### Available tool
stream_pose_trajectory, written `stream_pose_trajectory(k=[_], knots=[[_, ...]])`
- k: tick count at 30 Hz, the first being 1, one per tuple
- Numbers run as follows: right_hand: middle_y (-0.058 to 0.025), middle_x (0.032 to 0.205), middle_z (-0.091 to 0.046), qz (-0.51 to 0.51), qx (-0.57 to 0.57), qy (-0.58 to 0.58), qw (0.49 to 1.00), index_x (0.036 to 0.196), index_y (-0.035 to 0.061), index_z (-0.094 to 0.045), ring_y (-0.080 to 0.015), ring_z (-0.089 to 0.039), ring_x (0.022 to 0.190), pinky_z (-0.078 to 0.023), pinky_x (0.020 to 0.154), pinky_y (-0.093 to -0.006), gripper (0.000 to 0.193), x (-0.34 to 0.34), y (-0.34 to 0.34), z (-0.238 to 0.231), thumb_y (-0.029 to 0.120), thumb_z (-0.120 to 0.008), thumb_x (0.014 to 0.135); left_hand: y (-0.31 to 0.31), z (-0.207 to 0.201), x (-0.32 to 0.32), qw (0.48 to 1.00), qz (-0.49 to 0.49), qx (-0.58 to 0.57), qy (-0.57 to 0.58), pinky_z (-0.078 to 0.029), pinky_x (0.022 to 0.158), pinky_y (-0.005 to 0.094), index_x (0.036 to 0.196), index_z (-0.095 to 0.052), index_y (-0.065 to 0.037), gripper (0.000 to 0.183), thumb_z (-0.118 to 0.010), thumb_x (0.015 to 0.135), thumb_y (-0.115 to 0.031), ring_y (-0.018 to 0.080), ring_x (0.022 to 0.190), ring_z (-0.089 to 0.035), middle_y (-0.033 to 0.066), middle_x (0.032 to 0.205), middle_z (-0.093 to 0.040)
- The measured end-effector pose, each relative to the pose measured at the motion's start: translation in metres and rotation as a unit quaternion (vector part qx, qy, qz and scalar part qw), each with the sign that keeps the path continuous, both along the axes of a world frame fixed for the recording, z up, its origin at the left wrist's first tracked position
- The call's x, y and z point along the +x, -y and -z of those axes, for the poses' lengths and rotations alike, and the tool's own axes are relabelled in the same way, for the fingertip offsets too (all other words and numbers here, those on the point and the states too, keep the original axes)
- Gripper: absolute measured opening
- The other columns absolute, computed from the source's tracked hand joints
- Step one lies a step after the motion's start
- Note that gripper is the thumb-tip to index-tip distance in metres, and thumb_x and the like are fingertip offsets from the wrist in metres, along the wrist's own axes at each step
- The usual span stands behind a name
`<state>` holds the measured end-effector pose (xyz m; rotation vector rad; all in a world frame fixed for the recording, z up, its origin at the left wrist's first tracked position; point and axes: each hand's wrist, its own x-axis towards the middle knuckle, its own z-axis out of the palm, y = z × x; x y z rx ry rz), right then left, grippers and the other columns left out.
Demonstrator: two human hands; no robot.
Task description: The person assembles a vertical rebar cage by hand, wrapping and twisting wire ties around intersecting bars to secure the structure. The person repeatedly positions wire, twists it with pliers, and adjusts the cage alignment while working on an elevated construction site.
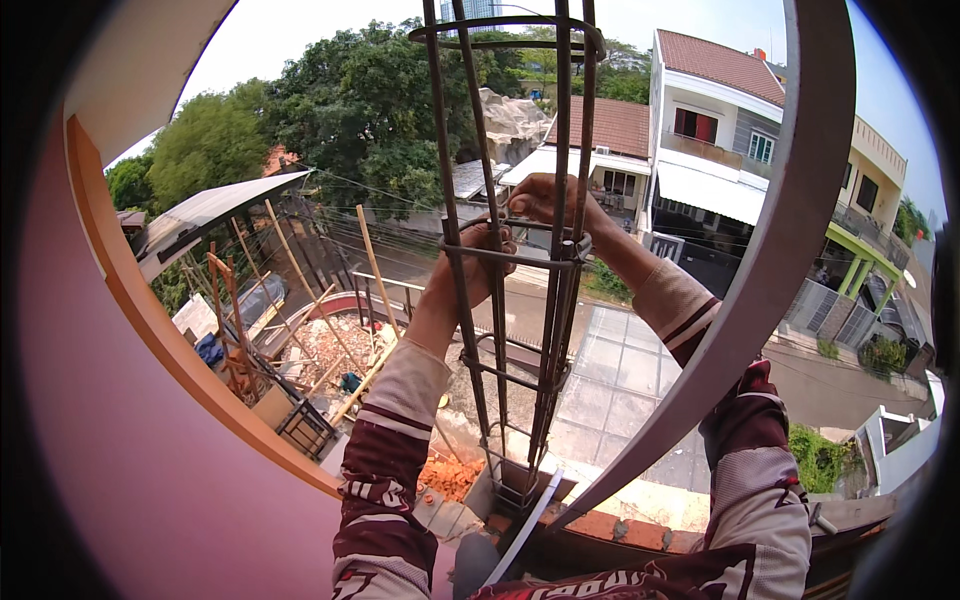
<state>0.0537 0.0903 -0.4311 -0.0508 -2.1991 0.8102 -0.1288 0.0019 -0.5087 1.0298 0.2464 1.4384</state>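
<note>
A tall cage of steel reinforcing bars (473,110) stands upright in front of me, with square stirrups around it at intervals. My left hand (484,250) reaches in at the cage's left side, fingers curled closed beside the middle stirrup (525,262). Just above and to the right, my right hand (553,200) is closed in a pinch, partly behind the right-hand bars. The fingertips of both hands nearly meet at the far left bar. Whatever they pinch is too small to make out.
Brickwork (640,535) lies at the cage's foot, beside a white strip (527,528). A grey curved-looking post (790,200) crosses my right arm. A pink wall (150,400) with orange trim rises at left. Far below are rubble (335,345), bamboo poles (375,260) and a street.
</note>
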Motion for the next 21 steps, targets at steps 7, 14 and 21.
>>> stream_pose_trajectory(k=[7,14,21], knots=[[-0.0012,0.081,-0.064,0.040,-0.014,-0.063,0.997,0.094,0.0019,-0.067,-0.0087,-0.058,0.077,-0.048,0.070,-0.0275,0.030,-0.006,0.002,0.022,0.032,-0.067,0.093,0.019,-0.004,0.005,0.967,-0.239,-0.054,-0.064,-0.056,0.065,0.0330,0.107,-0.063,-0.001,0.021,-0.058,0.097,-0.019,0.0192,0.078,-0.067,0.0092,0.088,-0.068],[-0.0046,0.077,-0.067,0.069,0.034,-0.080,0.994,0.091,0.0003,-0.073,-0.0105,-0.062,0.071,-0.050,0.063,-0.0269,0.029,0.007,0.005,0.011,0.029,-0.073,0.089,0.063,-0.018,-0.005,0.992,-0.126,0.013,0.023,-0.045,0.101,0.0521,0.124,-0.056,0.010,0.050,-0.034,0.100,-0.029,0.0360,0.114,-0.062,0.0250,0.122,-0.063],[-0.0148,0.077,-0.066,0.117,0.126,0.002,0.985,0.091,0.0031,-0.069,-0.0289,-0.066,0.070,-0.049,0.063,-0.0395,0.025,0.014,0.014,-0.015,0.027,-0.070,0.085,0.071,-0.022,0.011,0.981,-0.099,0.105,-0.126,-0.037,0.107,0.0543,0.136,-0.049,0.005,0.077,-0.054,0.087,-0.054,0.0372,0.123,-0.054,0.0233,0.137,-0.053]])
